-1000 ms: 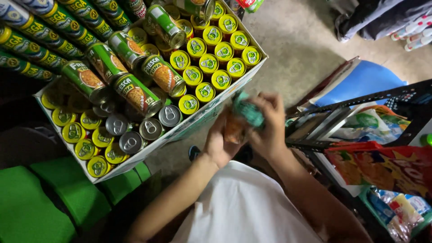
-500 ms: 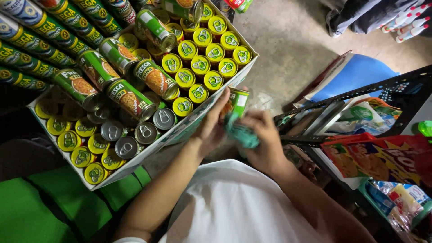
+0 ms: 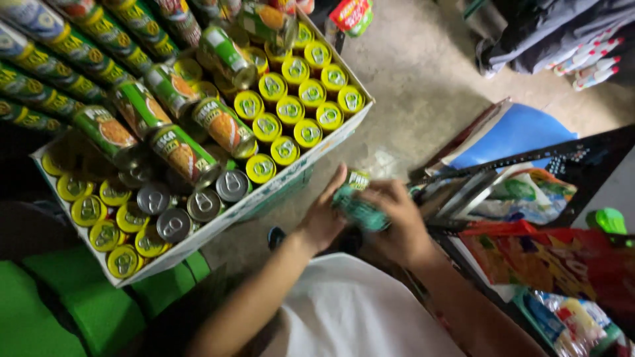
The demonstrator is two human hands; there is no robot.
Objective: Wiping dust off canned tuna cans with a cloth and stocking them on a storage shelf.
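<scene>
**Head view: green can held over a concrete floor**

Your left hand [image 3: 324, 218] and right hand [image 3: 397, 221] both close around a blurred green can [image 3: 357, 206], just beside the cardboard tray [image 3: 264, 201] of yellow-lidded cans [image 3: 291, 109] on bare concrete floor [image 3: 423, 86].

Between the hands a green can [image 3: 358, 206] shows a small yellow patch. Left of the hands, the white cardboard tray [image 3: 264, 198] carries cans with yellow lids [image 3: 291, 109] and cans with silver lids [image 3: 202, 205]; the lying cans [image 3: 221, 125] are green with orange pictures. Right of the hands lie a blue board [image 3: 516, 135] and an orange-red bag [image 3: 555, 261].
</scene>
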